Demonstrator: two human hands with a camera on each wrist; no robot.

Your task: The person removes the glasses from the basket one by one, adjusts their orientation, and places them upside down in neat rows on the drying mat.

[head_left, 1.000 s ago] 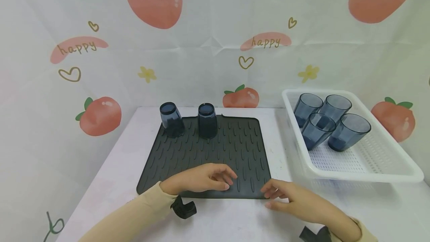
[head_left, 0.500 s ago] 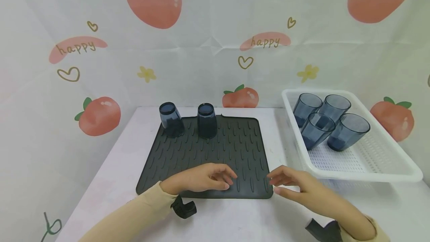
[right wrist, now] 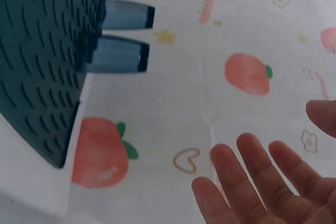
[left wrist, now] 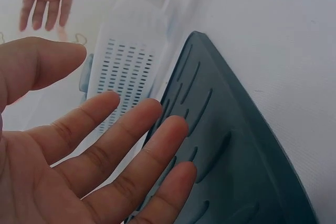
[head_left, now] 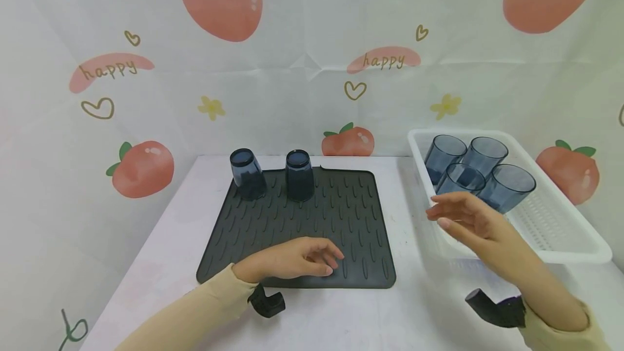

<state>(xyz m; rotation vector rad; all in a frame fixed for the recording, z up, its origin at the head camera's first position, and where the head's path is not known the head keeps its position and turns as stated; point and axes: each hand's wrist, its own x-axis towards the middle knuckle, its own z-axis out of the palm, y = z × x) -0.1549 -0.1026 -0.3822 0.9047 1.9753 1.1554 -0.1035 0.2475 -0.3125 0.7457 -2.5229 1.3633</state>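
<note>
My left hand (head_left: 294, 258) hovers over the front of a black ridged drying mat (head_left: 341, 221), fingers relaxed and holding nothing. In the left wrist view its fingers (left wrist: 136, 156) spread loosely beside the mat's edge. My right hand (head_left: 480, 226) overlaps the near left corner of a white plastic basket (head_left: 575, 232), also holding nothing. Just beyond its fingers, several blue-tinted glasses stand or lean in the basket; the nearest glass (head_left: 460, 177) is partly covered by that hand. Two more glasses, a left glass (head_left: 247, 175) and a right glass (head_left: 299, 175), stand upside down at the mat's back left.
The white table (head_left: 351, 318) carries the mat in the middle and the basket on the right. A white cloth (head_left: 292, 15) printed with peaches hangs behind the table's back edge. Each wrist wears a black camera mount, such as the right mount (head_left: 497, 307).
My right hand has lifted from the mat's front right corner and moved right and forward to the basket. The left hand and the glasses have stayed in place.
</note>
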